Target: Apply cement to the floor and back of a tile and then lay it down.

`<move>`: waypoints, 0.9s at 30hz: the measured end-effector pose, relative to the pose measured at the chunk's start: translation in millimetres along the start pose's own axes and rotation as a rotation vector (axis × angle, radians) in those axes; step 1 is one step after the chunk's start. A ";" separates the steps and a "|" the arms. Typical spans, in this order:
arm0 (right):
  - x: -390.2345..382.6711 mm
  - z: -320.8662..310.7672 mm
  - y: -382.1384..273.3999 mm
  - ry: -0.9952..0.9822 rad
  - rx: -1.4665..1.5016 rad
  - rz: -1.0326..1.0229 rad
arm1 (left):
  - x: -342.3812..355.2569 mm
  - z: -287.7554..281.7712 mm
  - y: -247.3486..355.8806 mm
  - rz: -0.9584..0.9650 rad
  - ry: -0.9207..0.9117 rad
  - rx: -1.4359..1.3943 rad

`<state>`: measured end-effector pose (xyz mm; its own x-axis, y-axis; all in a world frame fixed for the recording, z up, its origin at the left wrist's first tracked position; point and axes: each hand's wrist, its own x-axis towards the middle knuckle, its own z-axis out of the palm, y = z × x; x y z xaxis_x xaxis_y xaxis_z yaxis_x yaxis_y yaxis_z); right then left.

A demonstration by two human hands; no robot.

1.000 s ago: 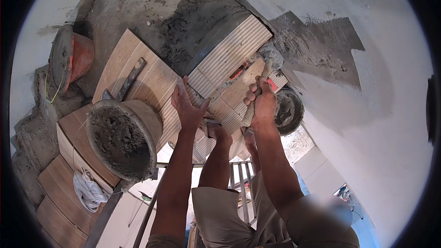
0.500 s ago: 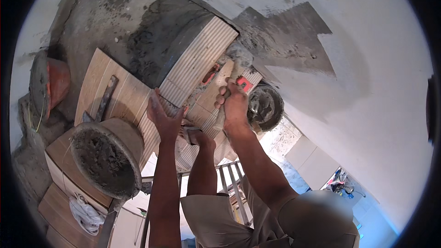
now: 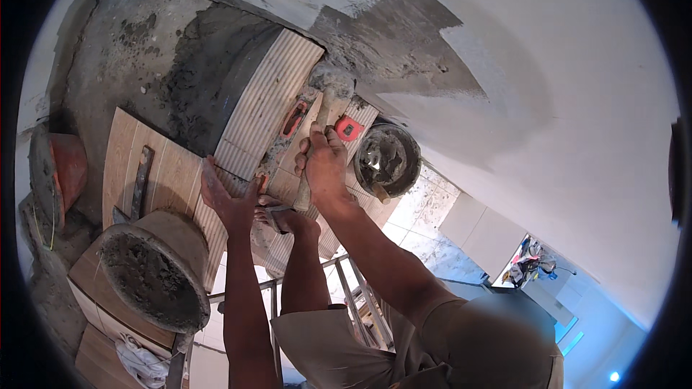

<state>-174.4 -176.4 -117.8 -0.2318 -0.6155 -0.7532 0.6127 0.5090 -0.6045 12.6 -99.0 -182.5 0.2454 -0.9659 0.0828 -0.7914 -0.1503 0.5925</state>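
My right hand [image 3: 324, 166] is wrapped round the wooden handle of a mallet [image 3: 333, 81]. Its head, crusted with grey mortar, is over the far end of the ribbed tiles near the wall. My left hand [image 3: 231, 200] lies with fingers spread on the near end of a ribbed beige tile [image 3: 268, 104]. Wet grey mortar [image 3: 209, 75] borders that tile on its far left side. Between the hands and the wall, a red spirit level [image 3: 294, 117], smeared with mortar, lies along the tiles. A red tape measure [image 3: 348, 128] sits just right of the mallet handle.
A large bucket of mortar [image 3: 194, 245] stands at the left, beside a hammer-like tool [image 3: 142, 184] on wood-look tiles [image 3: 173, 166]. An orange-red container [image 3: 68, 169] is tipped at far left. Right of my hand is a dark mortar pail [image 3: 414, 173]. A metal ladder [image 3: 346, 284] is below.
The whole view has shifted, so the tiles and both hands appear further left. My right hand keeps its hold on the mallet, and my left hand stays on the tile.
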 end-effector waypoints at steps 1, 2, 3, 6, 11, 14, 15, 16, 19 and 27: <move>-0.3 0.3 -0.9 0.001 0.002 0.000 | -0.4 -0.2 0.7 0.001 -0.002 0.001; -0.6 0.8 -1.7 0.012 -0.011 0.013 | -1.0 -0.3 1.6 -0.017 -0.019 -0.010; -0.9 1.2 -2.4 0.023 -0.023 0.026 | -1.3 -0.2 2.1 -0.035 -0.036 -0.020; -1.8 1.1 -2.1 -0.004 0.001 0.016 | 1.5 -3.5 1.9 -0.033 -0.038 -0.009; -1.3 -0.4 -5.7 0.022 -0.002 0.045 | 1.6 -1.6 7.8 -0.065 -0.053 0.017; -0.5 -1.4 -4.6 0.016 -0.027 0.024 | 2.0 -1.8 3.8 -0.035 -0.031 0.025; -0.6 -1.7 -4.2 0.014 -0.055 0.001 | 1.9 -2.2 2.6 -0.015 -0.012 0.036; 1.2 -4.1 -2.3 0.017 -0.055 -0.001 | 2.1 -1.2 3.5 -0.013 -0.014 0.033; 3.8 -7.7 0.6 -0.015 -0.109 -0.062 | 1.6 0.1 5.3 -0.058 -0.053 -0.006; 2.8 -7.1 -2.1 0.007 -0.127 -0.069 | 1.3 0.1 5.3 -0.073 -0.052 0.034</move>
<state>-181.6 -175.0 -120.5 -0.2757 -0.6478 -0.7101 0.4944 0.5380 -0.6827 8.7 -101.1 -179.3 0.2747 -0.9615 -0.0022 -0.7914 -0.2274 0.5674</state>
